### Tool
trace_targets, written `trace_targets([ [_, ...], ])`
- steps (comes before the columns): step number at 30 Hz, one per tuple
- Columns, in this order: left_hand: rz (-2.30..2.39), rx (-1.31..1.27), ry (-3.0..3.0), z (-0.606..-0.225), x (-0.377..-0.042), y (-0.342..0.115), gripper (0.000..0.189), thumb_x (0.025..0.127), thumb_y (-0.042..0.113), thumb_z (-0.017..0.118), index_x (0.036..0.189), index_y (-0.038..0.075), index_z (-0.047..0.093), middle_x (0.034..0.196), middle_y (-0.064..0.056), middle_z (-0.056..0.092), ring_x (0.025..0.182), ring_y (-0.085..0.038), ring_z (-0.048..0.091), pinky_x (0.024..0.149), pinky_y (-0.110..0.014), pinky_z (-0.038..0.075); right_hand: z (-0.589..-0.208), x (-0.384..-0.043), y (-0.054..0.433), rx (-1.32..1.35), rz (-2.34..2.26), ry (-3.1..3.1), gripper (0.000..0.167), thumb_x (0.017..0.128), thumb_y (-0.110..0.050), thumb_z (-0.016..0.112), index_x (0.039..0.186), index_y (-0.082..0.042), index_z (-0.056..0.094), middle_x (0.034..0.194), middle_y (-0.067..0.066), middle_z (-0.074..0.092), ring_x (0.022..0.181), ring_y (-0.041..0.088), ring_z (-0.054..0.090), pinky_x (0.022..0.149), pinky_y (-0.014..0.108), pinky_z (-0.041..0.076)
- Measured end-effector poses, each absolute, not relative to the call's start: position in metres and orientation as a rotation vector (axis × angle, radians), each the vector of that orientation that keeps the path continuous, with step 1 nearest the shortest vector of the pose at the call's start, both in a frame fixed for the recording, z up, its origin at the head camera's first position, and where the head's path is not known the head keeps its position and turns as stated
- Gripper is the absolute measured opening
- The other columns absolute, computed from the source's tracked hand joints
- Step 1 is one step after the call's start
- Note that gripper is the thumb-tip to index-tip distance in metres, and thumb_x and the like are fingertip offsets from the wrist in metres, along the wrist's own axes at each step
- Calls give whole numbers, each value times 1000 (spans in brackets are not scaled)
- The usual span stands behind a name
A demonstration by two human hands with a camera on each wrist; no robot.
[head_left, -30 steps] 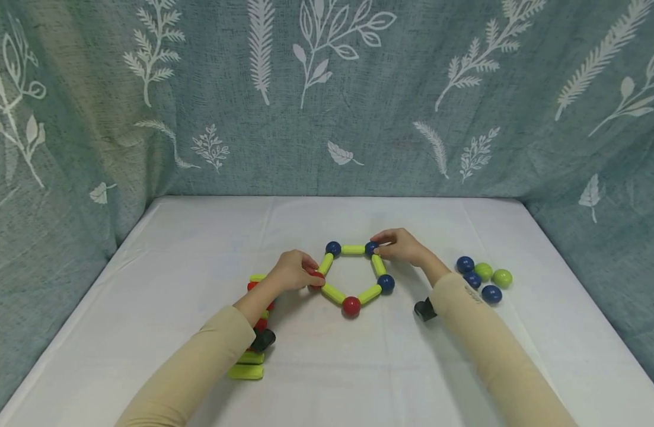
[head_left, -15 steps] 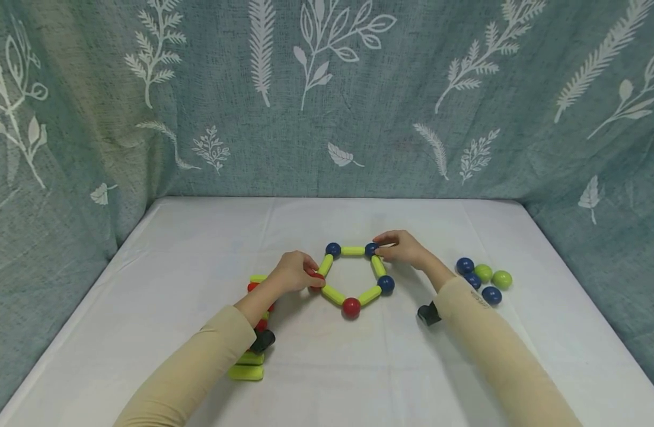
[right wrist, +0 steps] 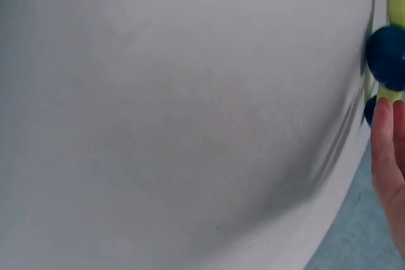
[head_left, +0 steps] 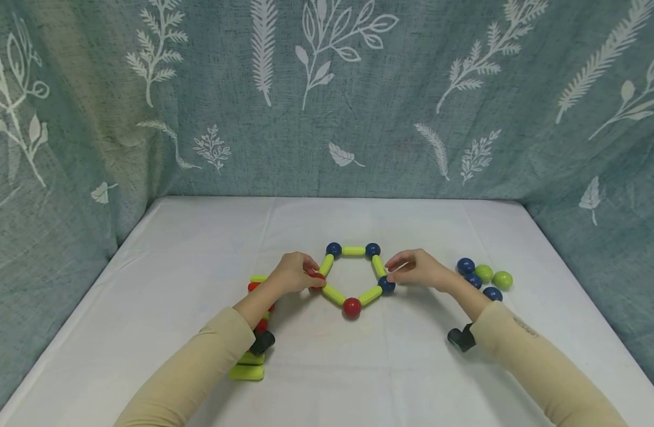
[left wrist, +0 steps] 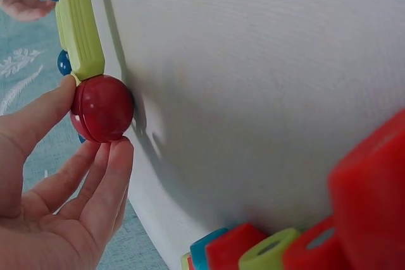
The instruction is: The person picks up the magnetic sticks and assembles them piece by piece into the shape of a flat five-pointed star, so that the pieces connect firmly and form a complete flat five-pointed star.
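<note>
Several lime-green rods (head_left: pixel 354 251) and red and blue balls form a five-sided ring on the table. My left hand (head_left: pixel 294 271) pinches the red ball (left wrist: pixel 106 109) at the ring's left corner, thumb on one side and fingers on the other. In the head view that ball is partly hidden by the hand. At the right corner, my right hand (head_left: pixel 420 270) is beside a blue ball (head_left: pixel 386 285), thumb tip over it and index finger apart near the rod above. In the right wrist view its fingertips (right wrist: pixel 382 109) are right below that ball. Another red ball (head_left: pixel 351 308) marks the near corner.
Left of the ring, partly under the left forearm, lies a row of red and green rods (head_left: pixel 246 372). Loose blue balls and green balls (head_left: pixel 503 279) are grouped at the right. A patterned teal curtain (head_left: pixel 316 118) hangs behind the white table (head_left: pixel 327 373).
My right hand has left the blue ball at the ring's far right corner and come nearer, to the blue ball at the right corner. The left hand stays on its red ball.
</note>
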State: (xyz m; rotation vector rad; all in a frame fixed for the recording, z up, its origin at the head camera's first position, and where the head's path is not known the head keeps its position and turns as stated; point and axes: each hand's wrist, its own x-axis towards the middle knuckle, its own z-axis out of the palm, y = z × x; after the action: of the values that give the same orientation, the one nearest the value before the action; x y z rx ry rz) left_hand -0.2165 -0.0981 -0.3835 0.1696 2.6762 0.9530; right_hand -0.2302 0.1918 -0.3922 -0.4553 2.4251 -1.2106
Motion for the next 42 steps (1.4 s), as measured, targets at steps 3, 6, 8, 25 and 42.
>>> trace_targets([
  [3, 951, 172, 2680, -384, -217, -99, 34, 76, 21, 75, 103, 3, 64, 91, -6, 60, 81, -19, 54, 69, -28, 48, -393, -225, 190, -481, -1223, 2413, 36, 80, -16, 71, 109, 2, 61, 104, 12, 63, 93, 23, 61, 78, 33, 50],
  [6, 956, 187, 2681, -384, -216, -99, 34, 76, 22, 75, 102, 3, 64, 90, -6, 61, 82, -19, 54, 71, -29, 48, -395, -223, 189, -474, -1208, 2432, 34, 78, -15, 72, 107, 2, 62, 102, 11, 63, 93, 23, 60, 77, 31, 50],
  [8, 958, 218, 2684, -383, -215, -100, 34, 77, 22, 74, 102, 2, 64, 90, -6, 62, 84, -19, 55, 74, -31, 47, -396, -223, 188, -462, -1194, 2455, 33, 78, -14, 72, 105, 1, 64, 101, 10, 63, 92, 23, 60, 76, 31, 51],
  [25, 1000, 329, 2781, -378, -212, -190, 31, 87, 17, 61, 112, -2, 61, 104, -16, 60, 97, -31, 53, 78, -39, 49, -398, -220, 186, -434, -1173, 2508, 29, 79, -11, 71, 105, 0, 65, 100, 10, 64, 89, 21, 61, 75, 31, 51],
  [42, 949, 425, 2717, -397, -210, -219, 24, 89, 9, 57, 109, -3, 63, 103, -17, 61, 93, -31, 54, 74, -37, 50, -400, -220, 187, -484, -1180, 2505, 28, 80, -10, 70, 104, 3, 64, 99, 12, 64, 87, 21, 61, 75, 30, 51],
])
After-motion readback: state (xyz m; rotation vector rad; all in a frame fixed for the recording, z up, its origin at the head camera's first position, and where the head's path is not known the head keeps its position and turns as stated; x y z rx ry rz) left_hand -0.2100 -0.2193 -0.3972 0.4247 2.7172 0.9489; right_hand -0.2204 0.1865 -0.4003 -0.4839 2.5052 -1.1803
